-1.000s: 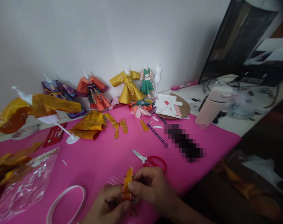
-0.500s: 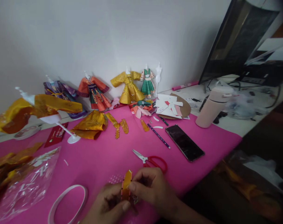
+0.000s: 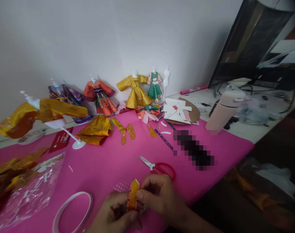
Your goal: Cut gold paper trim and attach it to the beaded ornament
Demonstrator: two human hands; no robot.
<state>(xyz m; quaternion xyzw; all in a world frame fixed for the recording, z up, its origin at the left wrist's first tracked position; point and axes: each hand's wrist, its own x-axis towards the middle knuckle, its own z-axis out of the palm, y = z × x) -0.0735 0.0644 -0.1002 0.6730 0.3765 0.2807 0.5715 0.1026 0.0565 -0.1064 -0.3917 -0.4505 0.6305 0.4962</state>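
A small golden-orange paper strip (image 3: pixel 133 195) with dark dotted edges stands upright between both my hands at the near edge of the pink mat (image 3: pixel 108 161). My left hand (image 3: pixel 114 215) grips its lower part with curled fingers. From the right, my right hand (image 3: pixel 159 197) pinches its upper part with thumb and forefinger. Red-handled scissors (image 3: pixel 159 167) lie just beyond my right hand, blades pointing left.
A white tape ring (image 3: pixel 72 210) and a clear plastic bag (image 3: pixel 26 191) lie to the left. Paper doll dresses on white stands line the wall, with a gold dress (image 3: pixel 136 90) among them. A pencil (image 3: pixel 163 138), a pink bottle (image 3: pixel 222 113) and a monitor (image 3: pixel 256 42) are to the right.
The strip has sunk slightly lower between my fingers and my right hand's pinch has shifted a little; otherwise the hands stay in place.
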